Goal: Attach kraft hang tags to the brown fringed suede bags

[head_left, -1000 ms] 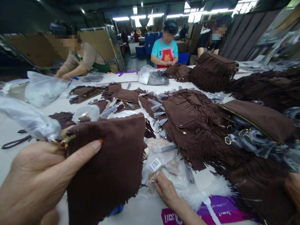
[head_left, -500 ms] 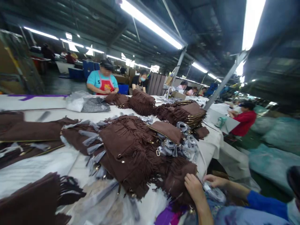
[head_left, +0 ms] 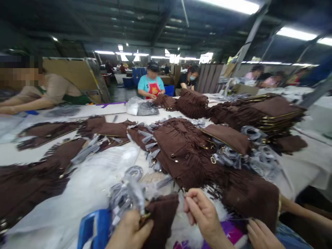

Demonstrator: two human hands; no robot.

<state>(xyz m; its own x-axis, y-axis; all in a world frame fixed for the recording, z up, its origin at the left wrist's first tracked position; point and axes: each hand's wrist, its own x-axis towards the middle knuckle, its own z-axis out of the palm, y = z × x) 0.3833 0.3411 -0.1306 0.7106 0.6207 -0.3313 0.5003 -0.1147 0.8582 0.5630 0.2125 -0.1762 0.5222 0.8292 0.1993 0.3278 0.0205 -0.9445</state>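
Observation:
At the bottom centre my left hand (head_left: pixel 132 230) is closed on the edge of a brown bag (head_left: pixel 164 214), close to a gold-coloured fitting. My right hand (head_left: pixel 203 218) is to the right of that bag, its thumb and fingertips pinched together. A thin pale piece shows at those fingertips, too blurred to name. Straps wrapped in grey plastic (head_left: pixel 123 193) lie just beyond my left hand. A blue plastic object (head_left: pixel 95 224) stands to its left. Past both hands is a heap of brown fringed bags (head_left: pixel 181 148) with gold zips and rings.
A co-worker's hand (head_left: pixel 261 235) is close to my right hand, beside another brown bag (head_left: pixel 254 199). More bags (head_left: pixel 275 114) are stacked at the back right. White plastic sheeting (head_left: pixel 77 190) covers the table on the left. Several people work beyond the table.
The view has swung left, so the table's contents appear farther right. My two hands and the bag in the left one have come into view; earlier only the co-worker's hands showed.

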